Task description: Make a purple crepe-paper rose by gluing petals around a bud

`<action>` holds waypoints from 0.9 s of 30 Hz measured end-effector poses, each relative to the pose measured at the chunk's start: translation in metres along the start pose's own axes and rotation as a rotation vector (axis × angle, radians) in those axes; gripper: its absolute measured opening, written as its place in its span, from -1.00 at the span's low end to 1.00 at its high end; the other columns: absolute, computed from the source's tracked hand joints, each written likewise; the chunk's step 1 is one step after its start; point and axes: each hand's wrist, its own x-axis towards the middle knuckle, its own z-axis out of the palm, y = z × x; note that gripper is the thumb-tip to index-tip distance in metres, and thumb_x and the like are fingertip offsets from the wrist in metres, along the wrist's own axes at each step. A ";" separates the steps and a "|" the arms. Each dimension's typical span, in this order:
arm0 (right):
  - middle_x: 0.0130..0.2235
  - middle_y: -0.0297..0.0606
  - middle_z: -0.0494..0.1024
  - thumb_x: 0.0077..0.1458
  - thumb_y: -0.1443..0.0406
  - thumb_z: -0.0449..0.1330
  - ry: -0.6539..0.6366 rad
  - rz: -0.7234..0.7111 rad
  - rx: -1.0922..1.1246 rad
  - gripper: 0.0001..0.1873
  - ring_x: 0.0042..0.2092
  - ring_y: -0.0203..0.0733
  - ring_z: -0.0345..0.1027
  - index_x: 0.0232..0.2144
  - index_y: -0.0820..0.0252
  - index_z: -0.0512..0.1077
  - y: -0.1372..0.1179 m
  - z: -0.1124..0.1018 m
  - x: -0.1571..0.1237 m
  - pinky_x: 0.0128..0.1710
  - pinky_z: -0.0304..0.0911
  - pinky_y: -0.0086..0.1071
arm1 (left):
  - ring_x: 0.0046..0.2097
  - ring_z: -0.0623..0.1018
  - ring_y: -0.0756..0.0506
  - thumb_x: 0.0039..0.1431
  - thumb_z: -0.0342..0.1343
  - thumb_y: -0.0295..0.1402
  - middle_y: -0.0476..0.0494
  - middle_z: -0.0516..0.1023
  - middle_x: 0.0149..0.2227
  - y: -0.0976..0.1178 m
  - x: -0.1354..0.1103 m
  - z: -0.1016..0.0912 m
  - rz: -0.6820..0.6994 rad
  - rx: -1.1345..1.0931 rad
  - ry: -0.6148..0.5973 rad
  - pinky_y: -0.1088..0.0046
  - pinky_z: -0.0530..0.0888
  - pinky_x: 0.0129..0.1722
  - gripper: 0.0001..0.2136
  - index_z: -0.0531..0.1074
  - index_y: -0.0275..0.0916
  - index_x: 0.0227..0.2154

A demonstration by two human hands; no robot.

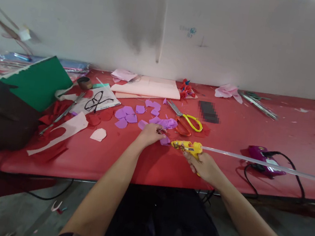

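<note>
My right hand [205, 167] is wrapped around the handle of a yellow glue gun [187, 146], which has a long clear glue stick [237, 156] coming out of its back. Its nozzle points left at a small purple petal [165, 140]. That petal sits under the fingers of my left hand [151, 135], which are pinched together on it. Just beyond lies a purple paper flower [170, 124]. Several loose purple petals [127, 116] are spread to the left. Scissors with yellow and orange handles [187, 119] rest behind the glue gun.
On the red table [232, 133] are a blurred dark rectangle [208, 112], a purple device with a black cord [266, 162] and pink paper sheets [147, 86]. Eyeglasses [97, 102], red scraps, a green board [39, 84] and a dark bag [1, 114] crowd the left. A wall stands behind.
</note>
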 end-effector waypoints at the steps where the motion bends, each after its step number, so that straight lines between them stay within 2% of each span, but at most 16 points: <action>1: -0.74 -0.39 0.21 0.15 -0.09 -0.05 0.001 0.005 -0.002 -0.40 -0.63 -0.31 0.17 -0.77 0.11 0.16 0.002 0.000 0.000 -0.52 0.06 -0.38 | -0.38 0.48 -0.03 -0.08 0.19 -0.42 -0.04 0.53 -0.45 0.001 0.000 0.000 0.000 0.000 0.001 0.47 0.37 -0.36 -0.77 0.57 -0.29 -0.29; 11: -0.70 -0.38 0.29 0.15 -0.13 -0.07 0.053 0.043 -0.017 -0.40 -0.59 -0.29 0.22 -0.72 0.13 0.21 0.015 -0.007 -0.001 -0.49 0.09 -0.40 | -0.39 0.47 -0.03 -0.07 0.19 -0.41 -0.08 0.55 -0.42 0.002 -0.001 0.000 0.006 0.005 0.000 0.47 0.33 -0.41 -0.79 0.57 -0.32 -0.31; 15: -0.70 -0.37 0.30 0.14 -0.13 -0.06 0.052 0.031 -0.011 -0.39 -0.59 -0.30 0.21 -0.73 0.12 0.20 0.007 -0.006 -0.002 -0.50 0.09 -0.40 | -0.37 0.48 -0.03 -0.07 0.18 -0.41 -0.09 0.57 -0.38 0.002 -0.001 0.000 0.003 0.004 0.001 0.48 0.35 -0.40 -0.81 0.56 -0.30 -0.34; 21: -0.74 -0.39 0.23 0.13 -0.13 -0.04 -0.052 0.028 -0.005 -0.38 -0.64 -0.32 0.17 -0.77 0.12 0.18 -0.014 0.009 0.000 -0.52 0.07 -0.39 | -0.38 0.48 -0.03 -0.08 0.20 -0.40 -0.06 0.54 -0.42 0.000 0.000 0.000 -0.002 0.005 0.002 0.47 0.38 -0.37 -0.79 0.56 -0.28 -0.31; 27: -0.72 -0.38 0.27 0.13 -0.10 -0.02 -0.068 0.014 0.004 -0.41 -0.61 -0.30 0.21 -0.76 0.12 0.20 -0.019 0.014 0.005 -0.49 0.11 -0.39 | -0.38 0.48 -0.03 -0.08 0.21 -0.39 -0.04 0.50 -0.46 0.002 0.000 0.000 -0.007 0.005 0.000 0.47 0.39 -0.36 -0.78 0.56 -0.28 -0.30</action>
